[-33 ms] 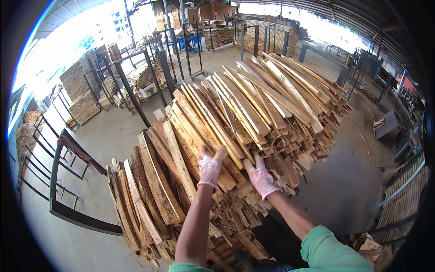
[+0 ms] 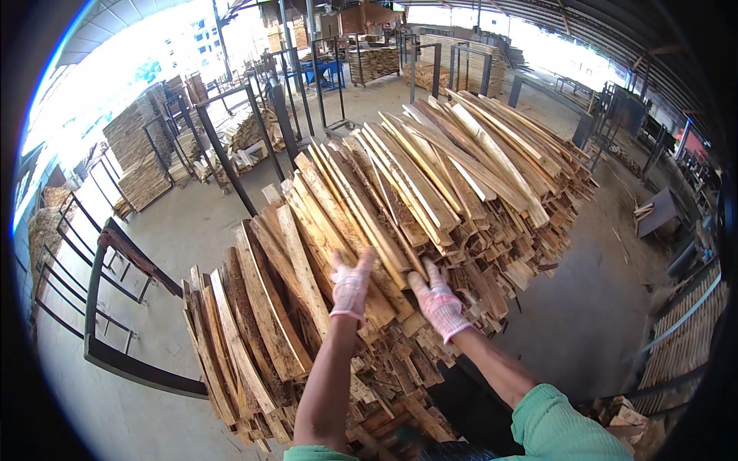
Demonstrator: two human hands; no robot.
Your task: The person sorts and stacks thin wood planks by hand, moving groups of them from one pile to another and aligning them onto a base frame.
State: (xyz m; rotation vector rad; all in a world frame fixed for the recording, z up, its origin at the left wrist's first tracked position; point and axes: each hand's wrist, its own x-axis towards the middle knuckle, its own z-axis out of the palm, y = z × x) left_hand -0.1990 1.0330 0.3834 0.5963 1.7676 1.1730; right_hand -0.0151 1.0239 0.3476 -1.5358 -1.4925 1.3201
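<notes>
A long heap of rough wooden strips (image 2: pixel 469 161) lies in front of me, the strips side by side with their near ends toward me. Both my hands wear pale pink-and-white knitted gloves. My left hand (image 2: pixel 351 290) rests over the strips at the middle of the heap, fingers spread and closed on nothing. To its right, my right hand (image 2: pixel 440 303) is at the near end of a narrow strip (image 2: pixel 401 240), thumb on one side and fingers on the other. Part of its grip is hidden. Bark-edged strips (image 2: pixel 269 292) lie left of my hands.
Dark metal frames stand at the left (image 2: pixel 146 376) and behind the heap (image 2: pixel 250 146). Stacked timber (image 2: pixel 134 146) is farther back on the left, with more stacks (image 2: pixel 373 65) at the back. At the right, a box-like object (image 2: pixel 659 213) stands on the concrete floor near piled slats (image 2: pixel 688 330).
My left hand has drawn back slightly toward me and its fingers are spread wider. The right hand has shifted a little to the left.
</notes>
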